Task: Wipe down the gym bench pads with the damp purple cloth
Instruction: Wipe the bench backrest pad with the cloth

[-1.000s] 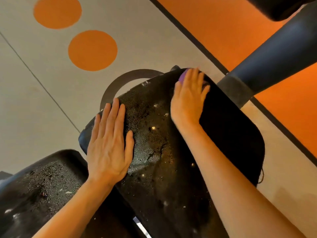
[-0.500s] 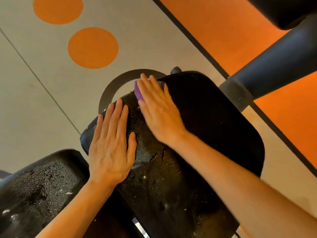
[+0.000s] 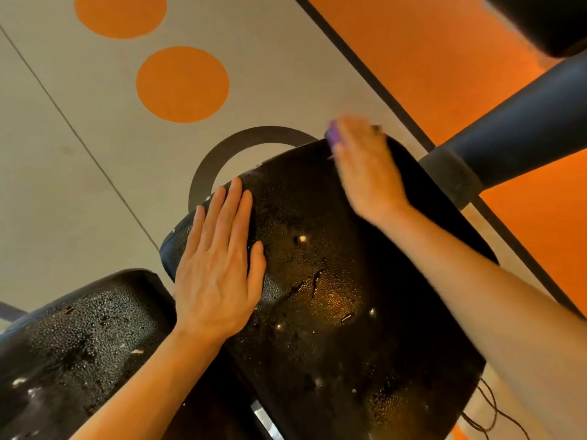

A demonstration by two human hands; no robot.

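A black textured bench pad [image 3: 333, 296] fills the middle of the view, wet and worn in spots. My left hand [image 3: 219, 268] lies flat on its left side with straight fingers. At the pad's far edge my right hand [image 3: 365, 166] presses flat on the purple cloth [image 3: 333, 134], blurred by motion. Only a small purple corner of the cloth shows past the fingertips; the rest is hidden under the hand. A second black pad [image 3: 79, 344] sits at the lower left, speckled with droplets.
A thick dark padded bar [image 3: 508, 144] slants in from the upper right beside the pad. The floor is grey with orange circles [image 3: 182, 84], a dark arc marking [image 3: 241, 144] and an orange zone [image 3: 444, 58] behind a black line. Thin cords [image 3: 486, 414] trail at the lower right.
My right hand has swept the cloth from the pad's far left corner back to the right along the far edge. My left hand has stayed flat in place.
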